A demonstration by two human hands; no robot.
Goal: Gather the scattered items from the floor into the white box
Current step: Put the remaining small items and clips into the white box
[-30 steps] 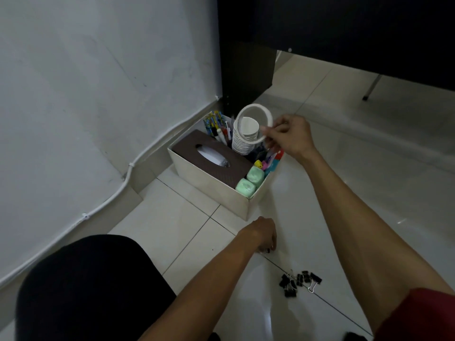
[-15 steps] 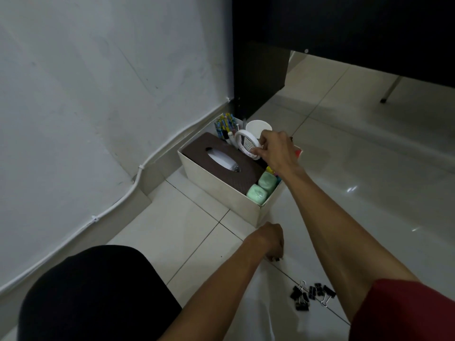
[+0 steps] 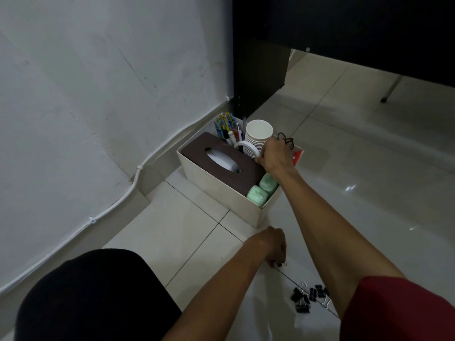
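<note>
The white box (image 3: 221, 190) stands on the floor by the wall. It holds a brown tissue box (image 3: 221, 158), a stack of paper cups (image 3: 258, 134), pens (image 3: 227, 127) and two green rolls (image 3: 262, 190). My right hand (image 3: 274, 156) is inside the box beside the cups and holds a white tape ring (image 3: 246, 146), low against the tissue box. On the tiles in front of the box, my left hand (image 3: 270, 247) pinches a black binder clip (image 3: 282, 264). A pile of several black binder clips (image 3: 309, 296) lies on the floor to its right.
A white wall with a cable along its base runs on the left. A dark cabinet (image 3: 258, 77) stands behind the box. My dark-clothed knee (image 3: 86, 299) fills the lower left. A thin furniture leg (image 3: 391, 88) stands at the far right.
My right hand has lowered the tape ring from above the cups down into the box. My left hand has stayed on the floor near the clips.
</note>
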